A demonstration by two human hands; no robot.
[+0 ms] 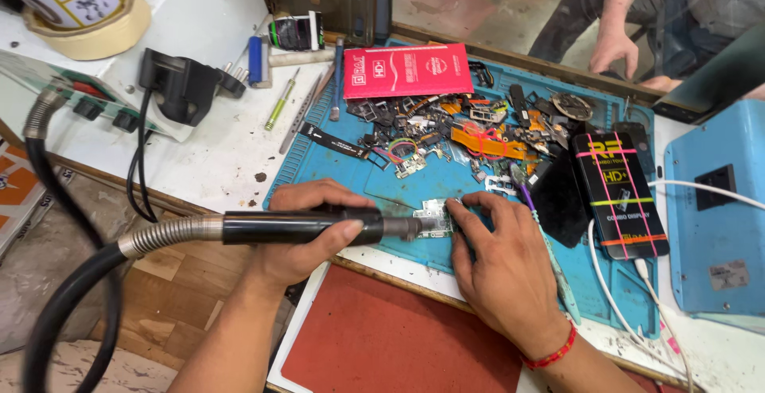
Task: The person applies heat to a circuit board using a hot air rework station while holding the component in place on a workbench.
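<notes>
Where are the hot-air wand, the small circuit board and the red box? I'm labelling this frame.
hot-air wand (pixel 295 226), head view, on its black handle in the left hand.
small circuit board (pixel 435 218), head view, on its top face.
red box (pixel 406 70), head view, middle of its lid.

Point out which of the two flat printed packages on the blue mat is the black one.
The package with neon stripes at the mat's right end, by the white cable; the other, the package at the top, is red.

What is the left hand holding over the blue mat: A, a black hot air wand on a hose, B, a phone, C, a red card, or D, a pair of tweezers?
A: the left hand grips a black hot air wand with its nozzle at the small circuit board that the right hand steadies.
</notes>
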